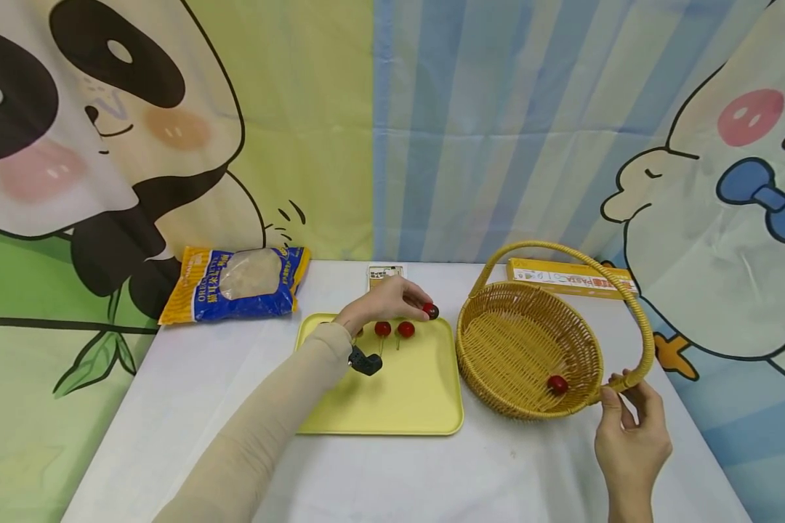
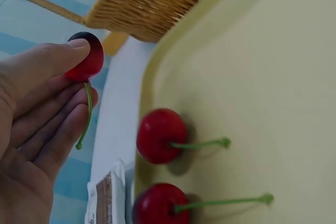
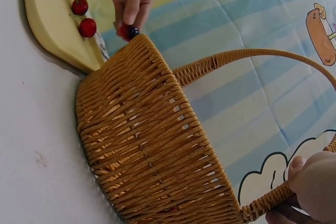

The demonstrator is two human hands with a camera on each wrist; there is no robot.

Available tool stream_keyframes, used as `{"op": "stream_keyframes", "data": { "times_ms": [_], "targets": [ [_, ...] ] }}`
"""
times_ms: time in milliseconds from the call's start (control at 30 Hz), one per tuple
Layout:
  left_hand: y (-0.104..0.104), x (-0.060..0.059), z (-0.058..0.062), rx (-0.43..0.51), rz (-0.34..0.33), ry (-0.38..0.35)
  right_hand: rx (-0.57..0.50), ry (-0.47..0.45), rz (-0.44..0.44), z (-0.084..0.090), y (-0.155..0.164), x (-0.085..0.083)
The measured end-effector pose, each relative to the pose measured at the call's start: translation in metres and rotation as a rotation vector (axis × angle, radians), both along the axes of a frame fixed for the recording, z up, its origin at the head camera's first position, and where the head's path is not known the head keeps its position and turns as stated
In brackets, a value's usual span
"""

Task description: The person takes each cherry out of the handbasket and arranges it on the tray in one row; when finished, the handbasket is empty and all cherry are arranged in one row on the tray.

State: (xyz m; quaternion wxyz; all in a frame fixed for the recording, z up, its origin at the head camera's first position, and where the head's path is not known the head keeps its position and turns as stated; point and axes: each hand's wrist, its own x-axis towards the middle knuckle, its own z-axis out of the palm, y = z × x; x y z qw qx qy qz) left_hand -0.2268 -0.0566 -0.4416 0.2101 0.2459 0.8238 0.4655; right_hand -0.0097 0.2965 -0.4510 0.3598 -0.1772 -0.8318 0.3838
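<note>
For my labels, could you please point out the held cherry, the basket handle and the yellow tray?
held cherry (image 2: 86,59), left wrist view, red skin.
basket handle (image 1: 634,305), head view, right curve.
yellow tray (image 1: 405,396), head view, bare floor.

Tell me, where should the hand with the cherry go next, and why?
Probably sideways to the basket, then let go over it. The left hand pinches a cherry lifted off the tray, one cherry already lies in the basket, and the right hand holds its handle, tipping the opening toward the tray.
</note>
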Motion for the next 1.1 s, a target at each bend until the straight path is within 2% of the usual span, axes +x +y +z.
{"op": "stream_keyframes", "data": {
  "times_ms": [200,333,500,633,800,1100],
  "targets": [
    [0.003,-0.003,-0.016,-0.093,-0.072,0.034,-0.001,0.005,-0.005,-0.002,0.000,0.001],
    [0.006,-0.003,-0.023,-0.126,-0.112,0.044,-0.011,0.005,-0.001,-0.002,0.000,0.000],
    [0.009,-0.002,-0.025,-0.152,-0.159,0.028,-0.017,-0.006,0.000,-0.003,0.001,-0.001],
    [0.009,-0.003,-0.027,-0.174,-0.170,0.013,-0.012,-0.006,0.001,-0.003,0.000,0.000],
    [0.008,-0.005,-0.029,-0.198,-0.179,0.041,-0.020,0.004,0.003,-0.002,-0.001,0.000],
    [0.008,-0.002,-0.025,-0.201,-0.188,0.055,-0.021,-0.002,-0.004,-0.001,0.000,-0.001]
  ]
}}
